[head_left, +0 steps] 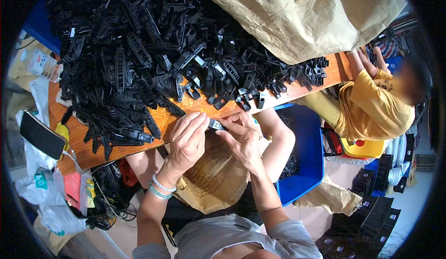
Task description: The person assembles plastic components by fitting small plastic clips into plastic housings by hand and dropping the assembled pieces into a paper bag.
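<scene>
Both my hands meet at the near edge of the wooden table [176, 119]. My left hand [187, 140] and my right hand [239, 136] pinch one small black plastic part [215, 125] between their fingertips. Bead bracelets circle my left wrist. Just beyond the hands lies a big heap of black plastic parts [148, 50] that covers most of the table. Under my hands, on my lap, sits an open brown sack [216, 178].
A large tan woven sack [302, 13] lies on the table's far right. A blue bin [304, 157] stands at my right. A person in a yellow shirt [371, 106] sits beside the table. A phone [42, 135] and a plastic bottle [44, 65] lie at the left.
</scene>
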### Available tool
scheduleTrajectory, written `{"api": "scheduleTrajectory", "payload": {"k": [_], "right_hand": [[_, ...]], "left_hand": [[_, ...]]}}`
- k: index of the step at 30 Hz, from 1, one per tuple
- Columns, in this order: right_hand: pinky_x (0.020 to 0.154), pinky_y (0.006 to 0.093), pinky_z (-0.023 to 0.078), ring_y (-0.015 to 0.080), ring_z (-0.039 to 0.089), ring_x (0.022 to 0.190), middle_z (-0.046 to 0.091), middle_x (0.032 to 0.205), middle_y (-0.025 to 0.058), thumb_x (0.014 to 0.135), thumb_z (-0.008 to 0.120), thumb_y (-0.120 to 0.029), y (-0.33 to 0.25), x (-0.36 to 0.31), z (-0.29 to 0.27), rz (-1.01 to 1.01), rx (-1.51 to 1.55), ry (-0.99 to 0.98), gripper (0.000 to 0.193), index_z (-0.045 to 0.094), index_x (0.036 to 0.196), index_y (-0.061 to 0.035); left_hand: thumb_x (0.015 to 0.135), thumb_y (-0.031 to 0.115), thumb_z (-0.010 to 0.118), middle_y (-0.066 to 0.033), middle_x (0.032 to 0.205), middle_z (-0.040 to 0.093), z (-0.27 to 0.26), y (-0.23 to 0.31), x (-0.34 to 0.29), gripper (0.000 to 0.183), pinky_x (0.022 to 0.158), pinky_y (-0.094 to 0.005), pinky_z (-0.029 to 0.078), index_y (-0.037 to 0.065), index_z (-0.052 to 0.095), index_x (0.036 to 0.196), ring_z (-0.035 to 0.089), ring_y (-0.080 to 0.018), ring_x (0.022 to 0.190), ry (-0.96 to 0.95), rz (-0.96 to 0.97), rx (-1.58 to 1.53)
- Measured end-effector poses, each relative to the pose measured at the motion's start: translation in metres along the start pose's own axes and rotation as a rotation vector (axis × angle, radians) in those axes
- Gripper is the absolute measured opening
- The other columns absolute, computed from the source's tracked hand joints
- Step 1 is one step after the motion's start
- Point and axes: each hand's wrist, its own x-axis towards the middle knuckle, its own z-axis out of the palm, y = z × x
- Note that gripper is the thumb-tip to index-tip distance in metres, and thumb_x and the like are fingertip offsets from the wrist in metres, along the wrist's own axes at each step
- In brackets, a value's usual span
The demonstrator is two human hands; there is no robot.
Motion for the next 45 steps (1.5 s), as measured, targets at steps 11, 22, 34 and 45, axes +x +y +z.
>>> {"api": "scheduleTrajectory", "payload": {"k": [11, 22, 34, 45], "right_hand": [[0.083, 0.0351, 0.048, 0.0273, 0.057, 0.095, 0.058, 0.093, 0.0115, 0.076, 0.076, -0.005, -0.007, -0.03, -0.014, 0.111, 0.073, -0.206, 0.03, 0.069, 0.105, -0.0021], [0.075, 0.0396, 0.051, 0.0313, 0.06, 0.09, 0.059, 0.108, 0.0143, 0.08, 0.065, -0.001, 0.009, 0.036, 0.019, -0.298, -0.414, 0.192, 0.022, 0.064, 0.101, -0.004], [0.074, 0.0293, 0.053, 0.021, 0.064, 0.083, 0.061, 0.103, 0.0134, 0.078, 0.069, 0.004, -0.007, 0.021, 0.035, -0.132, 0.157, 0.259, 0.033, 0.061, 0.11, -0.0003], [0.08, 0.0417, 0.043, 0.0327, 0.052, 0.09, 0.055, 0.095, 0.0141, 0.072, 0.072, -0.006, -0.004, 0.009, 0.029, -0.092, -0.207, 0.187, 0.033, 0.061, 0.103, -0.0022]], "left_hand": [[0.079, -0.011, 0.06, -0.0181, 0.101, 0.066, -0.013, -0.003, 0.001, 0.022, 0.083, -0.0406, 0.053, -0.006, 0.065, 0.1, 0.064, -0.0344, 0.094, 0.028, -0.076, -0.217], [0.086, 0.01, 0.066, -0.015, 0.098, 0.059, 0.021, -0.013, 0.054, 0.019, 0.074, -0.0406, 0.052, -0.003, 0.061, 0.099, 0.061, -0.0326, 0.089, 0.128, -0.188, 0.19], [0.081, 0.008, 0.068, -0.014, 0.088, 0.056, 0.024, -0.018, 0.062, 0.017, 0.07, -0.0411, 0.048, -0.001, 0.057, 0.091, 0.058, -0.0325, 0.082, 0.3, -0.286, 0.129], [0.088, 0.0, 0.063, -0.0176, 0.101, 0.06, -0.01, 0.015, -0.018, 0.02, 0.075, -0.042, 0.048, -0.004, 0.058, 0.106, 0.059, -0.0348, 0.086, 0.242, -0.2, 0.106]]}}
